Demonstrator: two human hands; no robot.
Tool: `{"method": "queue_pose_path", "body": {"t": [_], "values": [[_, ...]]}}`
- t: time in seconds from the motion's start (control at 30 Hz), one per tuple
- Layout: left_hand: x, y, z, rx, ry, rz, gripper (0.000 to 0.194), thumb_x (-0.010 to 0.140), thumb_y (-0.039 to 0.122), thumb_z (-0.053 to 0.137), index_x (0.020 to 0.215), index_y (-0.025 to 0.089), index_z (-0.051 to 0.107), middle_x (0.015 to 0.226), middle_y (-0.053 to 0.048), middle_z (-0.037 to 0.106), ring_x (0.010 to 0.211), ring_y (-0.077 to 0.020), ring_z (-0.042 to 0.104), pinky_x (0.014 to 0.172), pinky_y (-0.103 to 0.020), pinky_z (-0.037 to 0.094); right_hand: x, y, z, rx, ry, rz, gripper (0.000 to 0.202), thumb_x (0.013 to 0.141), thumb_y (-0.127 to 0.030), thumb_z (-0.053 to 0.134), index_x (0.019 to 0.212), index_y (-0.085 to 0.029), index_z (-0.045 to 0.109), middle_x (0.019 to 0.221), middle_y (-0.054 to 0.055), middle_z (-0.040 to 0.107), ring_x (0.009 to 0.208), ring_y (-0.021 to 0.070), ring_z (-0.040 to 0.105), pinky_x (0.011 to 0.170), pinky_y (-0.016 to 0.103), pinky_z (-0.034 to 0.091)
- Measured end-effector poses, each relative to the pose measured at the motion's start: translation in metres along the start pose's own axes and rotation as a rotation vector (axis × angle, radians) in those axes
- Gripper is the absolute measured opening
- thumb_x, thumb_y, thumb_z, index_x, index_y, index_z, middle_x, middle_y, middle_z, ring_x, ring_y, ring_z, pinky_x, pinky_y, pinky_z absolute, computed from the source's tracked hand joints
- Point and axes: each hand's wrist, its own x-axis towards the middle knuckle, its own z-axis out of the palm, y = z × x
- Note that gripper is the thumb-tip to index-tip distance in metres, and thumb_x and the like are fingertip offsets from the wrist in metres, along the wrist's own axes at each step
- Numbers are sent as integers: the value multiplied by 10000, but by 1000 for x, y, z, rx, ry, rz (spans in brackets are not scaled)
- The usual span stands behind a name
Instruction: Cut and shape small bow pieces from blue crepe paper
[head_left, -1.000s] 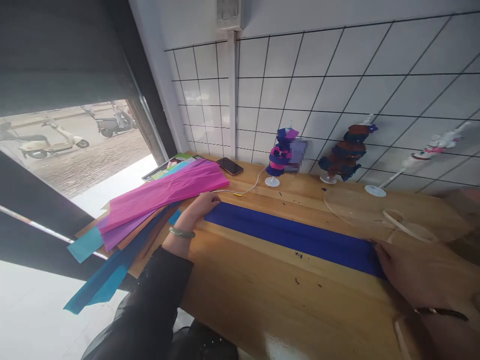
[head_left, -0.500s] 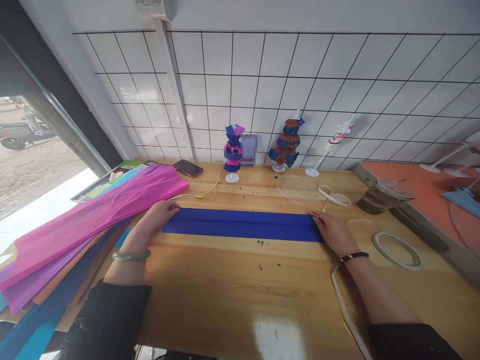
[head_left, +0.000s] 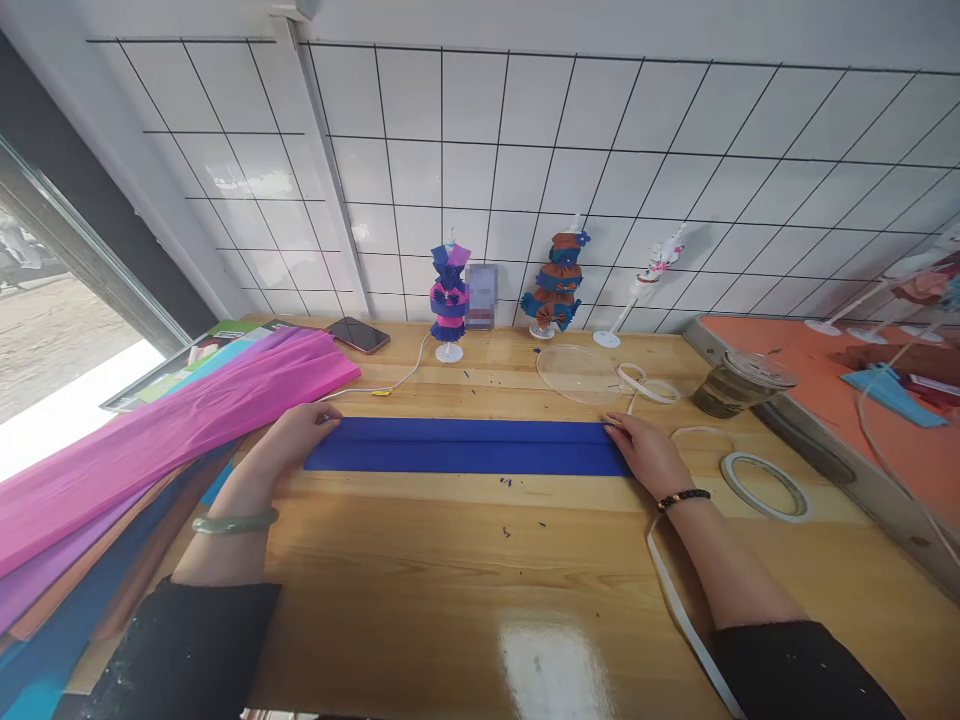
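A long dark-blue strip of paper lies flat across the table, with a lengthwise fold line near its upper part. My left hand pinches its upper left corner, a green bangle on the wrist. At the other end, my right hand grips the upper right corner between thumb and fingers. Part of each end is hidden under the hands. A narrow white ribbon runs beside my right forearm. Small blue paper scraps are scattered just below the strip.
Coloured crepe paper sheets are piled at the left. A phone, small dress-form figures and a clear plastic disc are along the back. A tape roll and a drink cup stand right, near an orange surface.
The view has shifted slightly, so things appear further left. Both hands keep their hold on the blue paper strip's ends, and its upper fold line shows more plainly.
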Motion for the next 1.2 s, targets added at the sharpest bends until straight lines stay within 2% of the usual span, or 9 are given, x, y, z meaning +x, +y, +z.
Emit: {"method": "queue_pose_path", "body": {"t": [0.13, 0.37, 0.6, 0.8, 1.07, 1.2], "values": [[6, -5, -3, 60, -110, 29, 378, 671, 460, 522, 908, 195, 653, 772, -30, 677, 625, -194, 608, 524, -255, 440, -1, -3, -3, -4, -1, 18, 366, 873, -361, 418, 1090, -144, 617, 1034, 131, 677, 958, 268, 619, 797, 403, 494], [13, -11, -2, 178, -55, 143, 357, 742, 461, 462, 956, 232, 632, 971, -26, 670, 875, -219, 604, 721, -269, 437, -3, -7, -6, -8, 37, 46, 375, 890, -347, 372, 1103, -148, 608, 1052, 127, 672, 954, 263, 623, 791, 397, 499], [12, -9, -2, 215, -31, 152, 371, 756, 468, 442, 969, 231, 634, 987, -41, 667, 894, -233, 597, 730, -284, 432, -1, -7, -4, -31, 30, 16, 374, 895, -336, 352, 1089, -155, 614, 1064, 126, 666, 965, 254, 619, 815, 390, 488], [12, -7, -1, 223, -27, 130, 434, 757, 451, 454, 1086, 206, 597, 1012, -73, 657, 908, -246, 593, 765, -315, 433, -1, -8, -5, -66, 18, 16, 364, 899, -330, 345, 1103, -181, 607, 1037, 111, 676, 943, 250, 624, 790, 386, 488], [10, -3, 1, 310, 36, 182, 437, 794, 423, 428, 1138, 196, 574, 932, -75, 662, 899, -250, 592, 795, -328, 430, -1, -9, -4, -100, 17, 47, 380, 906, -355, 331, 1076, -168, 615, 1025, 116, 680, 905, 253, 634, 731, 366, 493], [10, -4, 1, 312, 27, 184, 451, 791, 428, 431, 1156, 198, 563, 904, -73, 664, 872, -246, 597, 772, -323, 435, -1, -9, -4, -113, 23, 54, 369, 906, -358, 338, 1065, -180, 620, 1003, 107, 687, 891, 247, 638, 715, 358, 492]]}}
